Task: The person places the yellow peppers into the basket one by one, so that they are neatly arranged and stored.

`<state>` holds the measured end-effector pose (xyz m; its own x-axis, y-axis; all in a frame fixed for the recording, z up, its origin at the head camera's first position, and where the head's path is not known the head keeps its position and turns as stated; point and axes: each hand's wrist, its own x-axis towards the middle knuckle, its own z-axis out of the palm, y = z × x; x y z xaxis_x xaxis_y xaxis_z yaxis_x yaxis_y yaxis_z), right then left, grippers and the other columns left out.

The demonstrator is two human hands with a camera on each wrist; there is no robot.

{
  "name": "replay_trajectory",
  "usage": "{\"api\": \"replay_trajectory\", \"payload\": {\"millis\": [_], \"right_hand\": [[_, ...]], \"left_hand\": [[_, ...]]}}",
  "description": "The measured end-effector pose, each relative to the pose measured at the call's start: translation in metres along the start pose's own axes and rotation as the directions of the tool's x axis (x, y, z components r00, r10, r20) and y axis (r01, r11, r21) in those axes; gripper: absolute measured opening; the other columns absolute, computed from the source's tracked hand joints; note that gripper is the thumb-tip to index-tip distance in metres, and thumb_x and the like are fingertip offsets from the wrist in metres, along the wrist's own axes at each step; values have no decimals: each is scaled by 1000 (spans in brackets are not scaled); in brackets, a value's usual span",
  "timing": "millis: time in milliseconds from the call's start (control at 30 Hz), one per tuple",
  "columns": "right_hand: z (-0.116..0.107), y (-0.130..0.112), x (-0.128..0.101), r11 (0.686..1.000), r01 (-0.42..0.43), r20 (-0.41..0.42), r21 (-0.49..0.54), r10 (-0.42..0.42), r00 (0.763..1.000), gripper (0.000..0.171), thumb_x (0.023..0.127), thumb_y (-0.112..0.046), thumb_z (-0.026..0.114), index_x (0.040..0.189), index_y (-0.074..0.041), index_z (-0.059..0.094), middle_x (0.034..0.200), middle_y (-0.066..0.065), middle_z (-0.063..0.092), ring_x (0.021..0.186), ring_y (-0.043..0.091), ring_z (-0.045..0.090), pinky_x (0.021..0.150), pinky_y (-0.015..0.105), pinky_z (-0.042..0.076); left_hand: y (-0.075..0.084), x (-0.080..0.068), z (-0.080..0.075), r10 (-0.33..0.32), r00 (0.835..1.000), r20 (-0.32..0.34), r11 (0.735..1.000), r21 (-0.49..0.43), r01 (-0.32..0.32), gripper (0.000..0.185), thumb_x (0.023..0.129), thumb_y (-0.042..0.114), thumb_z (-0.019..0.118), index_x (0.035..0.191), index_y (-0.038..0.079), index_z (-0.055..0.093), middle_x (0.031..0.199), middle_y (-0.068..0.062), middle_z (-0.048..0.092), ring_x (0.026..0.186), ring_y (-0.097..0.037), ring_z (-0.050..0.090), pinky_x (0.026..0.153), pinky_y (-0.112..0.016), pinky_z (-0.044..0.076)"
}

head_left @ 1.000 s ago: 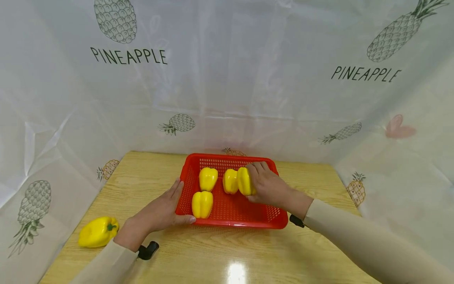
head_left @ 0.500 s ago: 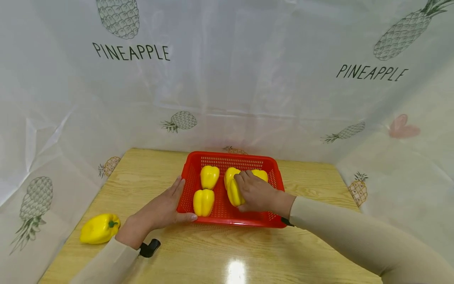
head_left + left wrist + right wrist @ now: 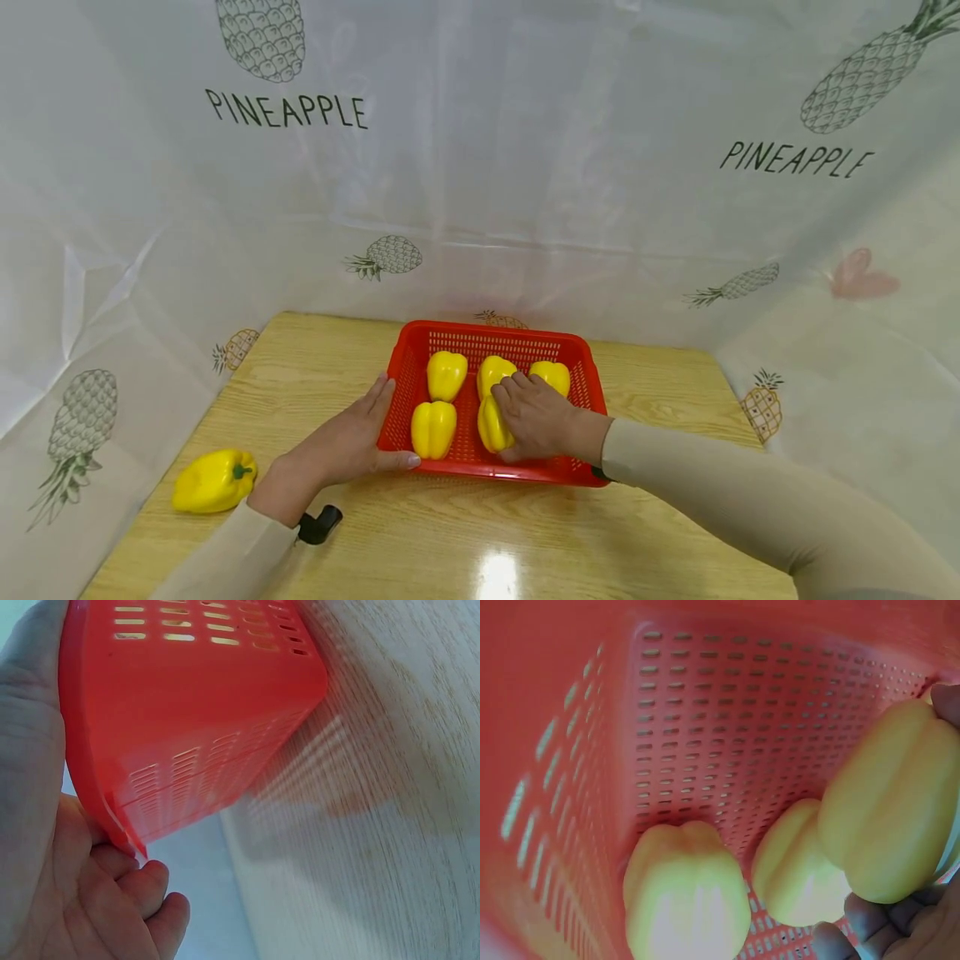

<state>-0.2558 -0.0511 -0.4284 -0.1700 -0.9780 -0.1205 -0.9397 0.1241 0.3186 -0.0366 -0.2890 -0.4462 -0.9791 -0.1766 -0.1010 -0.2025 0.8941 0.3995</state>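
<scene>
A red plastic basket [image 3: 510, 475] with slotted walls stands on the table. My left hand [image 3: 341, 446] holds its near left corner, thumb over the front rim and fingers along the left side. Inside the basket, my right hand [image 3: 542, 421] grips a yellow bell pepper [image 3: 492, 423], low at the front middle. In the right wrist view the held bell pepper [image 3: 892, 802] has fingers at both ends. Other yellow bell peppers sit in the basket: one back left [image 3: 447, 375], one front left [image 3: 433, 430], one back middle [image 3: 495, 372] and one back right [image 3: 551, 375].
One more yellow bell pepper [image 3: 214, 481], with a green stem, lies on its side at the left of the wooden table [image 3: 420, 550], beside my left forearm. A pale sheet printed with pineapples [image 3: 480, 167] hangs behind and around the table.
My right hand has let go of a bell pepper at the basket's back right, or uncovered it, and has moved left and forward to the front middle with a bell pepper. My left hand stays put.
</scene>
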Motion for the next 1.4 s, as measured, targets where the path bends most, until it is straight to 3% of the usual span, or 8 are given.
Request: {"api": "replay_trajectory", "payload": {"millis": [267,500,833,1400], "right_hand": [[4,-7,7,999,28,69,-35,-25,997,78,87,-79,64,122,-11,50,109,4,58,99,22,53,90,35,55],[9,-11,12,997,26,106,-78,-18,994,85,87,-82,59,131,-11,50,117,6,61,107,23,56,97,37,54],[6,-11,12,996,30,111,-84,-20,994,79,88,-82,59,124,-12,53,113,4,63,106,23,58,99,39,54],[9,-9,14,996,26,82,-85,-19,996,84,87,-86,55,126,-11,54,116,5,63,109,23,57,99,40,54]], "left_hand": [[1,1,0,-5,1000,18,1000,-4,5,134,80,86,64,168,-2,12,177,-20,6,156,-48,30,120,-58,41],[2,2,0,-12,1000,25,1000,-13,13,135,80,85,65,168,-1,11,177,-19,5,157,-47,29,121,-58,39],[2,2,-1,-17,1000,17,1000,-12,18,135,80,85,65,168,-1,11,177,-21,7,157,-47,30,120,-58,40],[1,1,0,-23,1000,8,1000,-9,23,135,79,86,64,168,-1,11,177,-20,7,156,-47,31,120,-57,42]]}}
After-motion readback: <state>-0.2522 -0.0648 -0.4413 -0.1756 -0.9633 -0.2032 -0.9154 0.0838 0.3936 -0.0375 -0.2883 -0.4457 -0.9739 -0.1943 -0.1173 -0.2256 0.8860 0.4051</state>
